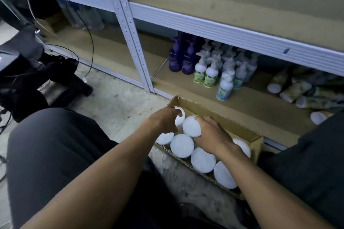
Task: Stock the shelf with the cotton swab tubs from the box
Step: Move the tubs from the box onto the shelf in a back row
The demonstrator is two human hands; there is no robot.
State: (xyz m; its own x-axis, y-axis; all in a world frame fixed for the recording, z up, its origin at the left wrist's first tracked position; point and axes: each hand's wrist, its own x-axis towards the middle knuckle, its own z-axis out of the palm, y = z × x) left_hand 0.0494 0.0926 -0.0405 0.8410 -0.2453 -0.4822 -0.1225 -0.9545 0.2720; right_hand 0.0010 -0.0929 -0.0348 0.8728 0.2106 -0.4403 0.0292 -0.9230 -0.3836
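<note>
Reaching into the cardboard box on the floor, both hands work among the white-lidded tubs packed inside. The left hand curls its fingers round a tub at the box's far left corner. The right hand grasps the raised tub beside it, fingers over its side. More tubs lie on the low shelf to the right of pump bottles.

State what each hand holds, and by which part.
Left hand grips a white tub by its side; right hand grips another tub at its lid rim.
</note>
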